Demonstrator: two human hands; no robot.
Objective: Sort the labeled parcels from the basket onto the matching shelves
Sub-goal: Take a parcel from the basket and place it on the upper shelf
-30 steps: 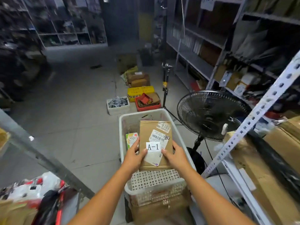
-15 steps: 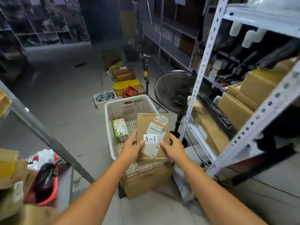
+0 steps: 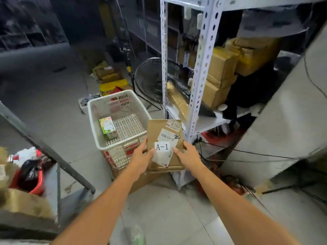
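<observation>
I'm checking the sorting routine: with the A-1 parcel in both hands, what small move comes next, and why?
Probably carry the A-1 parcel right to the white shelf unit and look for a matching tag: left hand and right hand both grip it by the basket, and no shelf label shows.

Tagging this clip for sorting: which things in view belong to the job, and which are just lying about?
Job: brown cardboard parcel labelled A-1, held by left hand and right hand; white plastic basket; green box inside it; white metal shelving rack.
Lying about: black floor fan; yellow carton; red tub.
</observation>
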